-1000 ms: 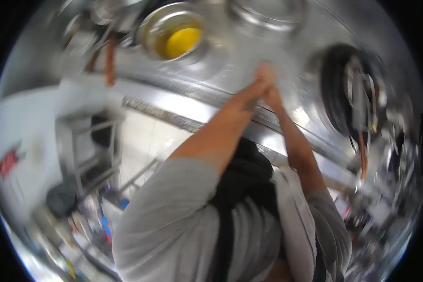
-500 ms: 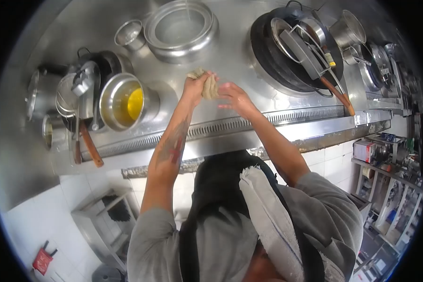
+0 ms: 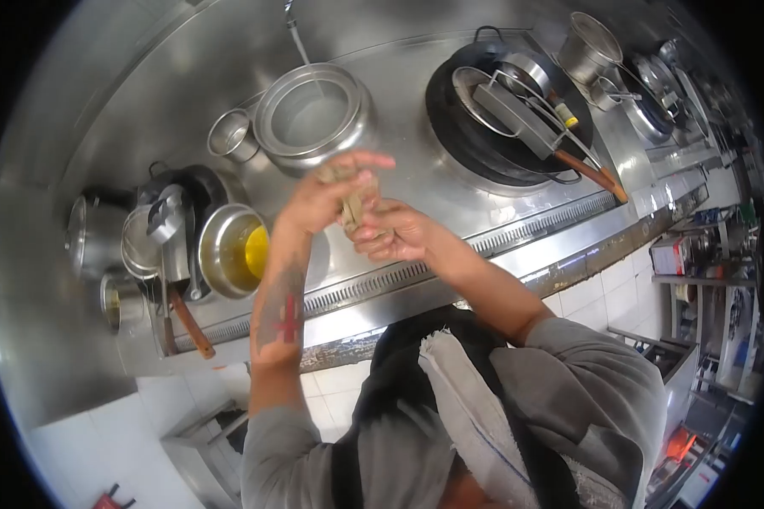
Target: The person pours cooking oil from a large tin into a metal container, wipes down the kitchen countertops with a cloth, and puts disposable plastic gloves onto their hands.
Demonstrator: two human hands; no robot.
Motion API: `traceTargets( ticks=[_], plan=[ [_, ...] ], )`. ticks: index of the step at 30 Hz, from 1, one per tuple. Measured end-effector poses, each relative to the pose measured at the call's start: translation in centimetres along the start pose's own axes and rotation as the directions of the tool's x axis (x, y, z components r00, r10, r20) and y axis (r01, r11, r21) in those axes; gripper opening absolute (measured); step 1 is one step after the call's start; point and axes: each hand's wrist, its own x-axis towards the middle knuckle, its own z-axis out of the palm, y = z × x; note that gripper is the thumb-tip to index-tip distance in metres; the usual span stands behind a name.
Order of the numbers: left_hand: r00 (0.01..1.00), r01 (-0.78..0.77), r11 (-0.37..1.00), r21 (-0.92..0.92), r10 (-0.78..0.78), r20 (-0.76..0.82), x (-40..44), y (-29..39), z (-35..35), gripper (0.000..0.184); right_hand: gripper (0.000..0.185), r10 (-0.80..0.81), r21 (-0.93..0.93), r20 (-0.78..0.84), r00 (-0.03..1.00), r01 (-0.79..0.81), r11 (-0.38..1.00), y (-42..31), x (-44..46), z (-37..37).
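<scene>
A bunched beige cloth (image 3: 351, 202) is held between both hands above the steel counter. My left hand (image 3: 318, 199) grips its upper part, thumb on the cloth and index finger stretched out to the right. My right hand (image 3: 392, 229) has its fingers curled round the lower end. Just beyond them stands a wide steel pot (image 3: 272, 136) with clear liquid in it. Left of my left forearm is a steel pot of yellow liquid (image 3: 216, 254), partly hidden by that arm.
A black wok (image 3: 446, 114) at the right bears strainers and a wooden-handled utensil (image 3: 590, 174). Further strainers and ladles (image 3: 165, 220) lie at the left. A small steel cup (image 3: 232, 136) stands beside the wide pot, under a tap (image 3: 295, 38). A slotted drain (image 3: 373, 284) runs along the front edge.
My right hand has closed on the cloth, where it was open beside it before. The view has shifted, so the counter and pots now appear lower in the frame.
</scene>
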Motion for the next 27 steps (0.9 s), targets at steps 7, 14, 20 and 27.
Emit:
traceTargets(
  ticks=[7, 14, 20, 27],
  plan=[
    [0.908, 0.268, 0.797, 0.541, -0.022, -0.418, 1.7, -30.4, -5.5, 0.006, 0.012, -0.346, -0.899, -0.383, 0.856, -0.432, -0.073, 9.1, -4.9, -23.1],
    [0.669, 0.431, 0.769, 0.473, 0.079, -0.739, 2.5, -35.2, -4.4, 0.012, 0.028, -0.391, -0.784, -0.537, 0.747, -0.613, -0.095, 10.5, -6.8, -26.0],
    [0.610, 0.277, 0.919, -0.280, -0.393, -0.688, -6.3, -26.3, -2.0, 0.073, 0.062, 0.019, -0.429, -0.833, 0.552, -0.668, 0.608, 4.7, -5.3, -14.7],
    [0.555, 0.038, 0.999, -0.022, -0.040, -0.831, -26.3, -26.3, 5.6, 0.039, 0.041, 0.309, -0.620, -0.489, 0.816, -0.574, 0.534, 16.4, 0.0, -12.6]
  ],
)
